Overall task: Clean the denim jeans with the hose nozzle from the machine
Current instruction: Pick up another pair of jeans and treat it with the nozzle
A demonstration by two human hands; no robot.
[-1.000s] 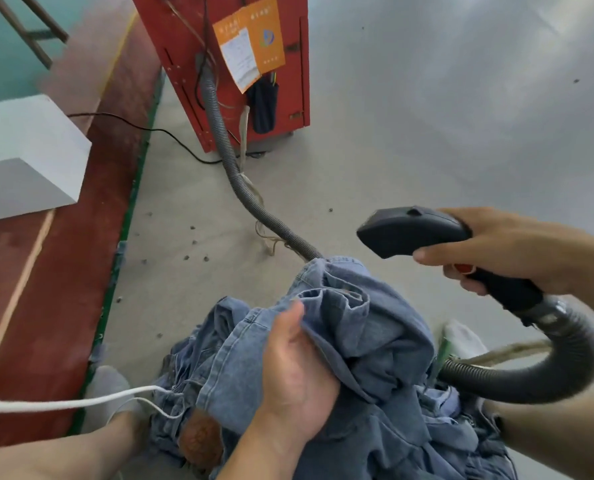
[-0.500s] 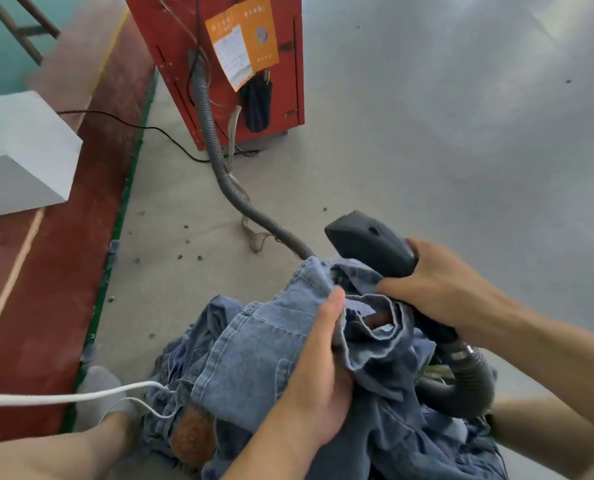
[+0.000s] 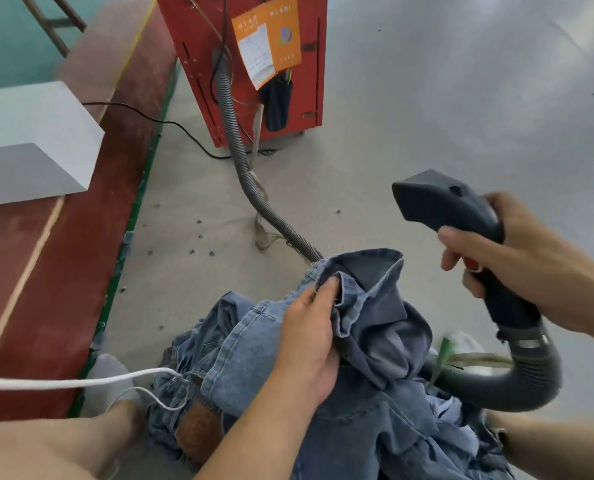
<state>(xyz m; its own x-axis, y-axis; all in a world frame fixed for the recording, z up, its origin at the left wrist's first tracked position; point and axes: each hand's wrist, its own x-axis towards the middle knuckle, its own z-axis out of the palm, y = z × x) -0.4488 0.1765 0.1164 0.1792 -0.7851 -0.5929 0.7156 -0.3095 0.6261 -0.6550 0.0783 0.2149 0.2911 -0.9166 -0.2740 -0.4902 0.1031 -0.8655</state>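
The jeans (image 3: 375,358) lie bunched in a heap on the person's lap at 6 o'clock in the view, waistband end lifted toward 12. The left hand (image 3: 309,341) grips a fold of denim near the top edge, fingers curled over the cloth and thumb pressed to its near side. The right hand (image 3: 510,258) is wrapped round the handle of the nozzle (image 3: 441,202), index finger reaching forward and a red trigger showing just under the fingers. The nozzle head hangs in the air at about 2 o'clock from the jeans, apart from the cloth, its flat mouth pointing toward 10. The hose (image 3: 524,375) loops down from the handle, passes under the heap and comes out at 12, running across the floor (image 3: 427,98) to the red machine (image 3: 240,64).

My reading is that this is a gap between passes, with 1 patch held ready and the nozzle not yet on it.

Risks from here:
- The loose fold may be drawn into the mouth if the left hand does not hold the cloth taut.
- The left fingertips sit close to the edge that is likely next, so a hasty stroke could strike them.
- The hose bends sharply below the handle; a kink there could choke the flow.
- A white cord (image 3: 63,382) crosses at 8 o'clock, touching the heap, and could snag when the jeans are turned.
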